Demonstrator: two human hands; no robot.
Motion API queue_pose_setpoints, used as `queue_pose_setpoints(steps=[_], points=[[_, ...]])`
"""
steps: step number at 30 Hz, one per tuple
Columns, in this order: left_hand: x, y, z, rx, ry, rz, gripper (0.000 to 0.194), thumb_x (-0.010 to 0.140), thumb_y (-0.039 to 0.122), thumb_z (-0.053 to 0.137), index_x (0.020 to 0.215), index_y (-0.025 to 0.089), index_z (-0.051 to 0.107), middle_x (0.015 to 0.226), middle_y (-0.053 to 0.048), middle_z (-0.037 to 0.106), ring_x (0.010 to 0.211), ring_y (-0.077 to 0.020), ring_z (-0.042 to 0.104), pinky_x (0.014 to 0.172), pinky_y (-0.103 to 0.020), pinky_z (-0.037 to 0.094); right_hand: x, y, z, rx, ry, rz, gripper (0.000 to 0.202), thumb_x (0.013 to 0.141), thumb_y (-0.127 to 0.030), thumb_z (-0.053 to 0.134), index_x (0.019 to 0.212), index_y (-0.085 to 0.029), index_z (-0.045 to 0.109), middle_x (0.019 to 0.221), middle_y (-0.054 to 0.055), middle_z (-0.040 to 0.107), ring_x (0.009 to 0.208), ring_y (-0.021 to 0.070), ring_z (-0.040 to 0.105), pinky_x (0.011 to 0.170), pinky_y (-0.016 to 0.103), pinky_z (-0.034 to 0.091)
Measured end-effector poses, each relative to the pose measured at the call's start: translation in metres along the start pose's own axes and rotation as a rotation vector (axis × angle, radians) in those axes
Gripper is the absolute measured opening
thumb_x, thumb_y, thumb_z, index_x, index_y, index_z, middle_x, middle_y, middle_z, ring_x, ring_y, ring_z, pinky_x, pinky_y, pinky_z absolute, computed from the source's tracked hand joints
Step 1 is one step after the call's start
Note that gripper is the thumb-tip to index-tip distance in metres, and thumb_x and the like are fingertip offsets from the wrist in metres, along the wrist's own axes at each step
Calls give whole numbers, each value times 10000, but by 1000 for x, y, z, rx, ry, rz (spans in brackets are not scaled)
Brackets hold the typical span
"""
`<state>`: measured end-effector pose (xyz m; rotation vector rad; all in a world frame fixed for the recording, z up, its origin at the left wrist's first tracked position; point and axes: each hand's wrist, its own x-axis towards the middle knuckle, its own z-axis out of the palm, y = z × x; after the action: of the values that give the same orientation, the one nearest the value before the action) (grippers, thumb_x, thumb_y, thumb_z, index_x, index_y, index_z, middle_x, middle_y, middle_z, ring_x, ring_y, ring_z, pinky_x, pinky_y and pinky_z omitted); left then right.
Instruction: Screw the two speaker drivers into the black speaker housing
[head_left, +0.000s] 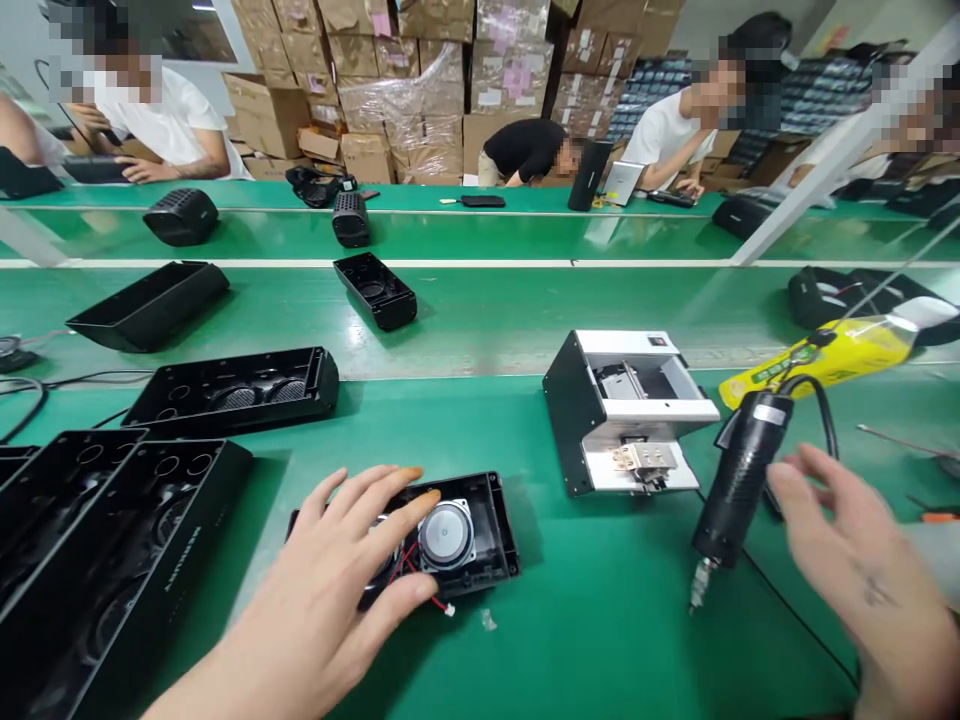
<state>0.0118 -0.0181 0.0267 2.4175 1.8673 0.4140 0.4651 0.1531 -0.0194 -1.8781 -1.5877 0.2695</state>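
My left hand [352, 560] lies with spread fingers over the left part of a black speaker housing [491, 530]. A round silver speaker driver [446, 535] sits inside the housing, with red wires and a small white connector [448, 608] at its front edge. To the right, my right hand [847, 550] is beside a black electric screwdriver [742, 480], its fingers slightly apart and nothing visible between them. The screwdriver hangs tip down. Between the hands, farther back, stands a white and black screw feeder [630, 410].
Black housings [232, 390] crowd the left side. A smaller housing [375, 290] lies on the green conveyor [480, 320]. A yellow bottle [832, 355] hangs behind the screwdriver. Small clear scrap [488, 620] lies in front. Several people work across the line.
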Motion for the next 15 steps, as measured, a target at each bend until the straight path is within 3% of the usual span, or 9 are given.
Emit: queue_pose_setpoints(steps=[2, 5, 7, 9, 11, 12, 15], points=[[14, 8, 11, 33, 9, -28, 409, 1013, 454, 607, 1401, 324, 601, 1514, -71, 568, 1358, -383, 544, 1087, -696, 448, 5, 7, 15, 176, -99, 107, 477, 932, -568, 666, 1221, -194, 730, 1137, 194, 736, 1032, 432, 708, 876, 540, 571], [23, 13, 20, 39, -28, -53, 374, 983, 360, 653, 1354, 313, 641, 1520, -85, 562, 1357, -385, 545, 1063, -691, 472, 4, 3, 27, 552, -272, 176, 241, 877, -581, 751, 932, -348, 782, 926, 95, 753, 838, 316, 743, 734, 424, 591], [20, 12, 18, 38, -59, -39, 433, 992, 406, 656, 1417, 346, 600, 1569, -71, 519, 1389, -379, 521, 1072, -673, 489, -1, 0, 25, 783, -353, 173, 226, 914, -637, 680, 974, -442, 779, 854, 74, 699, 774, 268, 722, 702, 422, 580], [11, 9, 13, 51, -91, -6, 614, 960, 582, 676, 1517, 385, 509, 1646, -59, 431, 1450, -399, 458, 1074, -647, 513, -6, -1, 17, 954, -391, 147, 299, 960, -704, 538, 1098, -531, 739, 775, 70, 598, 718, 242, 674, 605, 445, 525], [2, 5, 10, 93, -127, 51, 859, 863, 742, 700, 1593, 397, 406, 1700, -69, 339, 1492, -445, 393, 1043, -642, 544, -13, -2, 10, 1054, -405, 119, 354, 953, -739, 472, 1102, -540, 723, 660, 46, 426, 527, 194, 534, 434, 457, 353], [-2, 2, 10, 122, -133, 80, 927, 835, 761, 713, 1613, 392, 371, 1713, -78, 311, 1499, -466, 375, 1024, -647, 552, -17, -3, 7, 1107, -398, 111, 356, 938, -740, 491, 1067, -512, 732, 619, 14, 324, 415, 149, 396, 380, 447, 239], [-9, -8, 21, 159, -83, 90, 780, 904, 538, 678, 1610, 402, 376, 1714, -64, 310, 1464, -466, 424, 994, -646, 547, -29, -14, 2, 1277, -304, 102, 523, 908, -795, 457, 1071, -391, 746, 611, -83, 71, 369, 61, -81, 349, 373, -33]])
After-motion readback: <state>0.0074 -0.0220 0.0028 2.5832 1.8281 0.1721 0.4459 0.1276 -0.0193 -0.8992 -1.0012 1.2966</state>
